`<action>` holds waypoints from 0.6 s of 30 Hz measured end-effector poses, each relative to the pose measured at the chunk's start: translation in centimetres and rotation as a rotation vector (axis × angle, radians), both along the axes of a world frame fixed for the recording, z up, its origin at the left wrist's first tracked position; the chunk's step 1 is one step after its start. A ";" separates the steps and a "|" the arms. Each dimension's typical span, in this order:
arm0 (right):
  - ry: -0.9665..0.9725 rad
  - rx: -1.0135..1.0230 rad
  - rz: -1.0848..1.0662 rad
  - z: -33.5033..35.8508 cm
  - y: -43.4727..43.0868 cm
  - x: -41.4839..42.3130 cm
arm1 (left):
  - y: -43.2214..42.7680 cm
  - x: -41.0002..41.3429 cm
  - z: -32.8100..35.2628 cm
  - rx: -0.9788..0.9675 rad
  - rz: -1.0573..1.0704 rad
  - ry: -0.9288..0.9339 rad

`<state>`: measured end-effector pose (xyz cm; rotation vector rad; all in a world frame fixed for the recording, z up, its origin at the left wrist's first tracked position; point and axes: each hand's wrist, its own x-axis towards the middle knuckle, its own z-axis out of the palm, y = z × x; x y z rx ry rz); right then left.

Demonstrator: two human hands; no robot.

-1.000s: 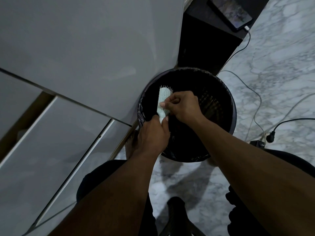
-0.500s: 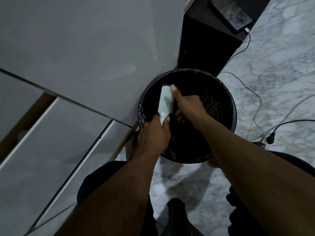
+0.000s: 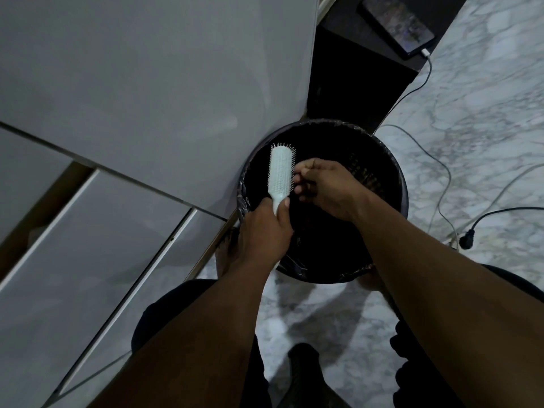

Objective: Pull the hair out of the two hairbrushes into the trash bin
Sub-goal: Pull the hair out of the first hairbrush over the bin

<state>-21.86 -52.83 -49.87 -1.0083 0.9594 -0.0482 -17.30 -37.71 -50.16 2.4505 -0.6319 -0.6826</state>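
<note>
Since half a second ago our right hand (image 3: 326,187) has slid back down the brush, from its tip to the lower half of the head, and the fingers have curled in. Our left hand (image 3: 265,231) is wrapped tight around the handle of the pale hairbrush (image 3: 281,172), thumb along the neck, keeping the brush upright with its head toward 12 o'clock and its back facing us, the bristles showing only along the edges. At 3 o'clock of the brush our right hand has its fingertips (image 3: 297,173) pinched narrowly together against the bristle side; whether any hair sits between them we cannot tell, as strands are too fine and dark to make out. Both hands and the brush hang over the open mouth of the black trash bin (image 3: 394,184), which is lined with a dark bag and stands on the marble floor (image 3: 485,113). At 9 o'clock of the bin runs a grey cabinet front (image 3: 147,83). At 12 o'clock stands a dark stand carrying a phone (image 3: 397,25), its charging cable (image 3: 435,160) trailing across the floor past the bin at 3 o'clock, near a black plug (image 3: 468,238).
</note>
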 end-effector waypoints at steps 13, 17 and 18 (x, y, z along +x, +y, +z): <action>0.202 -0.519 0.236 -1.3 0.2 -0.2 | -0.2 -0.6 -0.1 0.002 -0.073 -0.016; 0.283 -0.749 0.358 -1.5 0.0 -0.9 | 0.0 -0.5 -0.4 0.066 -0.085 -0.045; 0.279 -0.785 0.370 -1.5 -0.1 -0.9 | 0.0 -0.5 -0.3 0.064 -0.084 -0.042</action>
